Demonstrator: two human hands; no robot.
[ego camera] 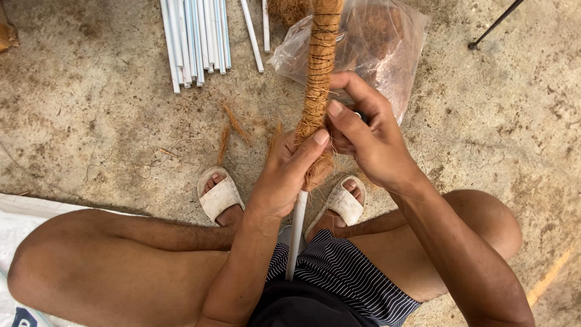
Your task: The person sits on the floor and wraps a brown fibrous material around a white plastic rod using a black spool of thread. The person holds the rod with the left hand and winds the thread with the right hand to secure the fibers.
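Bundle of thin white plastic tubes lies on rough concrete floor, top left. Clear plastic bag of brown coir fibre top centre. Loose fibre strands btwn. White woven sack lower left.

Colours and patterns, head view. Fibre-wrapped pole — rust-brown coir wound in close spiral bands; its bare lower pipe is plain white. Bundle of pipes on the ground: white with pale grey-blue shading. Plastic bag — clear, showing reddish-brown fibre inside. Loose fibre tufts: orange-brown. Sandals: off-white, soiled. Shorts: black with fine white stripes. Concrete floor: mottled grey-tan. Sack at lower left: white.
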